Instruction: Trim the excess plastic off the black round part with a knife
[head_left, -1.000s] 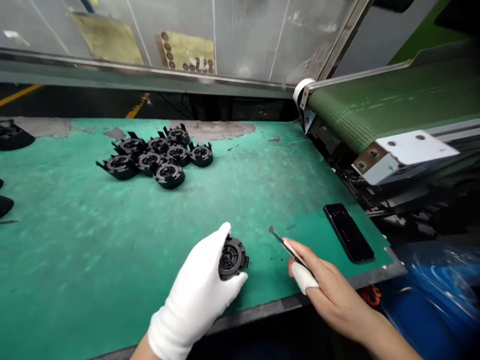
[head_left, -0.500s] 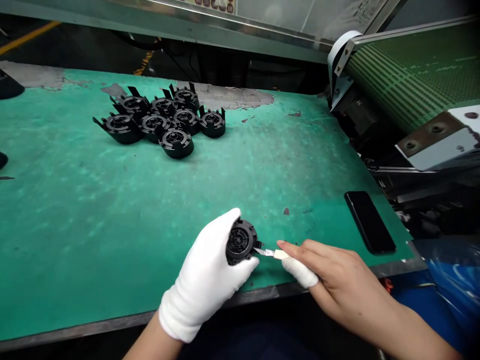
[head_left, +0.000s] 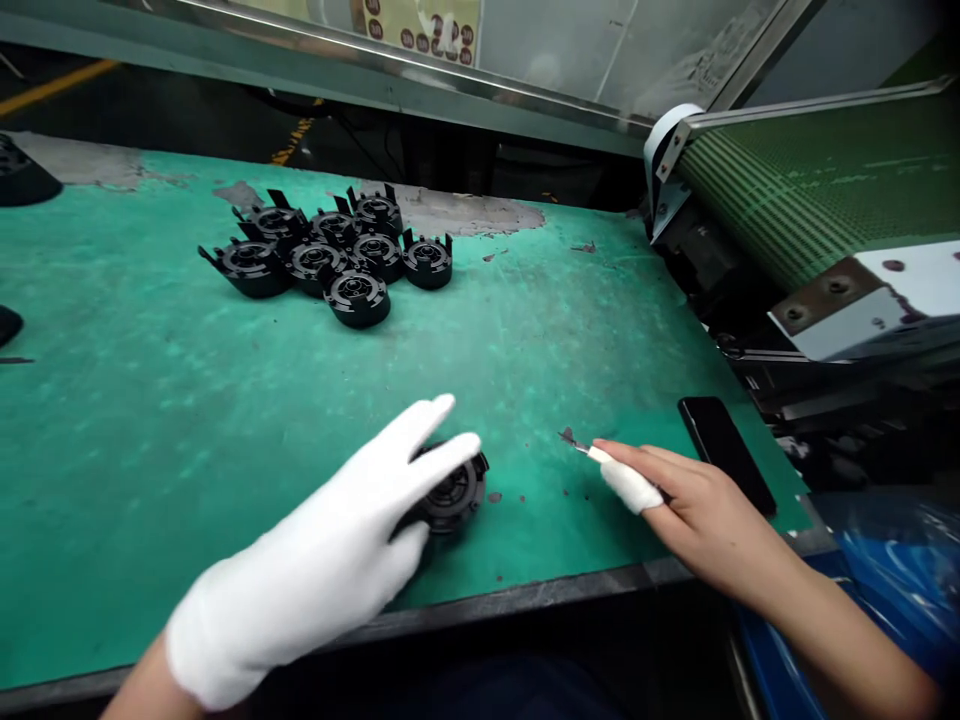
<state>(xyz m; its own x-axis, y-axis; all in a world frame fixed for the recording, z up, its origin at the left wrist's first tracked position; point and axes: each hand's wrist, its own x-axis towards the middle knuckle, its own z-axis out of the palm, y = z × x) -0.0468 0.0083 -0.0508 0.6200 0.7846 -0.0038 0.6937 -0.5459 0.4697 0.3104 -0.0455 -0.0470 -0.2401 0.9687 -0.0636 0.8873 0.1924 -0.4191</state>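
My left hand [head_left: 330, 530], in a white glove, lies over a round black plastic part [head_left: 457, 490] near the table's front edge. Its thumb and fingers straddle the part, hiding its left side. The part's ribbed face is turned up. To the right, my right hand [head_left: 690, 510] pinches a small knife [head_left: 598, 454] with a pale handle, its thumb in a white cover. The blade points up and left, apart from the part. A dark scrap [head_left: 568, 436] shows at the blade's tip; whether it touches the blade, I cannot tell.
Several black round housings [head_left: 358, 297] with upright tabs stand grouped on the green table [head_left: 525, 340]. A black phone [head_left: 727, 455] lies at the right edge. Beyond it is a green conveyor belt [head_left: 810, 170]. Blue plastic [head_left: 877, 560] sits at lower right.
My left hand has moved left with the round black part, and its fingers are more spread over it. My right hand has drawn the knife away from the part, rightward and up.
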